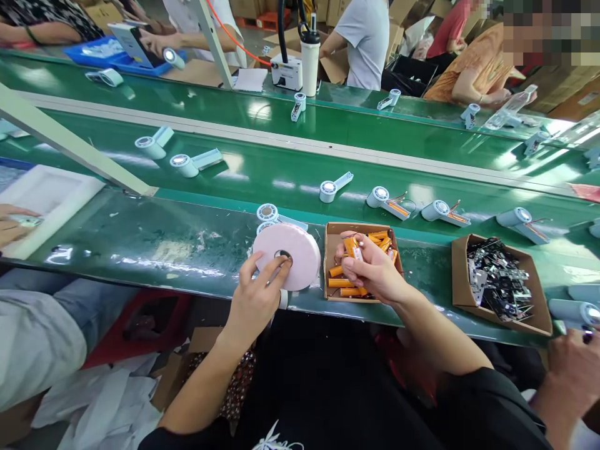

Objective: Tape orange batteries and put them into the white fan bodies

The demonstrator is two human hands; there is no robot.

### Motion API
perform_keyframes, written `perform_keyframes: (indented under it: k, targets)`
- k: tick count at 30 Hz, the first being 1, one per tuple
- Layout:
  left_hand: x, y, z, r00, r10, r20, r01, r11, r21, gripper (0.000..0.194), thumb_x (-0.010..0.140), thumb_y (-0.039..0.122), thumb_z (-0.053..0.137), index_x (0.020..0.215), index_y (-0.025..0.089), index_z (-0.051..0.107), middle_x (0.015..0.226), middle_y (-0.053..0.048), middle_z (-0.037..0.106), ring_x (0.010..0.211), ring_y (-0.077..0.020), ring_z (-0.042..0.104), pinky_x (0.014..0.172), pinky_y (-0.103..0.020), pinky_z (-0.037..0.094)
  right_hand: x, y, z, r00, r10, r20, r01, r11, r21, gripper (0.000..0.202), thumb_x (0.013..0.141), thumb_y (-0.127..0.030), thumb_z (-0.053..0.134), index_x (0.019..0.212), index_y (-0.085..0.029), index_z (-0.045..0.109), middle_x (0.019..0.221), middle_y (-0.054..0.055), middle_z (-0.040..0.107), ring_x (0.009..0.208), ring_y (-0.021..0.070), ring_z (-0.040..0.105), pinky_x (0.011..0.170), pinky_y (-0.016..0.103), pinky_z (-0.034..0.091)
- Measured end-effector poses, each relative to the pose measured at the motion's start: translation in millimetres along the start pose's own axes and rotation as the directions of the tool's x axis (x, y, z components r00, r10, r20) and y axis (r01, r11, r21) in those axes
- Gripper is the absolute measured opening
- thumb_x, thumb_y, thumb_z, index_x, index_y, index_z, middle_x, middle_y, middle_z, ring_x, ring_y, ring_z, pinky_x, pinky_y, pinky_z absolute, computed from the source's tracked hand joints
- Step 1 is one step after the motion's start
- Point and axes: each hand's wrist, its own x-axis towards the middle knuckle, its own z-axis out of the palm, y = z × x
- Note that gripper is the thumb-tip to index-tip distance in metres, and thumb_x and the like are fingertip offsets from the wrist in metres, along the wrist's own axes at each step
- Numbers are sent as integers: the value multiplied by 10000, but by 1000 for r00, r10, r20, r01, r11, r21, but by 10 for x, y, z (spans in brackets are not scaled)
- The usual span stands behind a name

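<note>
1. While the right hand [372,267] holds an orange cell [353,245] above the cardboard box [333,236], its fingers are closed around it; a slack pinch could probably drop it among the orange cells [341,283] below.
2. Left of the box, the left hand [257,295] has partly curled fingers at the centre hole of the pink roll [302,253]; whether they grip it, I cannot tell. Since the roll is near the desk [182,237] edge, a hard pull might tip it off.
3. Just behind the roll, partly hidden, are pale blue housings [267,212]; a backward shove could knock them.
4. Well to the right, a carton [460,275] heaped with black parts [499,275] could spill some if bumped by a sleeve [487,400].
</note>
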Motion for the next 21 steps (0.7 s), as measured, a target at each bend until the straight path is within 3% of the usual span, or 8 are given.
perform_keyframes:
  k: [2,4,6,8,10,15,18,21]
  targets:
    - [-3,6,-12,1000,3,-1,-3,1000,16,548,896,-24,617,1398,191,667,1337,-76,721,1381,-376,450,1062,-467,556,-10,23,-23,998,-50,-28,47,994,-95,422,911,-376,816,1279,-328,615,1170,13,668,701,109,614,543,237,496]
    - [1,21,-26,1000,8,-4,-8,999,33,535,893,-25,628,1382,185,681,1333,-68,725,1362,-373,459,1061,-458,551,-23,22,-47,991,-131,-33,115,948,-295,410,939,-406,782,1321,-312,666,1200,37,697,946,183,703,793,324,607]
    - [9,38,-38,1000,14,-5,-14,998,55,525,889,-20,648,1372,182,692,1334,-57,729,1349,-370,464,1055,-442,548,-38,0,-61,973,-230,-30,180,830,-527,405,958,-413,754,1344,-299,708,1208,52,747,1128,240,706,1018,422,582]
    - [17,52,-46,1000,16,-9,-16,996,83,526,891,-8,665,1375,196,699,1336,-47,731,1341,-363,471,1050,-429,542,-55,-30,-59,952,-304,-37,192,686,-702,393,947,-395,761,1329,-306,742,1215,44,787,1161,270,721,1095,476,550]
    - [17,61,-50,1000,19,-11,-18,993,114,529,899,5,673,1384,216,703,1337,-44,732,1334,-352,477,1055,-430,533,-70,-57,-45,947,-318,-48,160,594,-789,396,927,-389,781,1313,-299,763,1169,34,814,1074,277,761,1071,477,566]
    - [2,80,-58,998,51,-42,-43,982,186,569,890,18,721,1406,257,699,1351,-9,731,1298,-337,465,1030,-421,524,-63,-126,-4,977,-212,-2,102,477,-873,460,942,-387,759,1365,-208,746,844,21,803,754,220,743,832,357,590]
    - [29,89,-75,993,97,-74,-80,975,208,577,878,22,752,1398,268,703,1343,12,732,1257,-325,461,1060,-432,518,-27,-217,20,976,-210,49,131,399,-907,412,953,-352,747,1339,-208,760,735,-12,752,710,195,705,826,335,549]
    - [108,74,-106,982,152,-113,-126,970,207,527,896,60,765,1372,279,714,1326,4,728,1196,-296,463,1134,-464,501,4,-334,39,984,-144,104,149,354,-923,309,959,-305,732,1251,-224,791,759,-19,749,715,175,669,775,309,503]
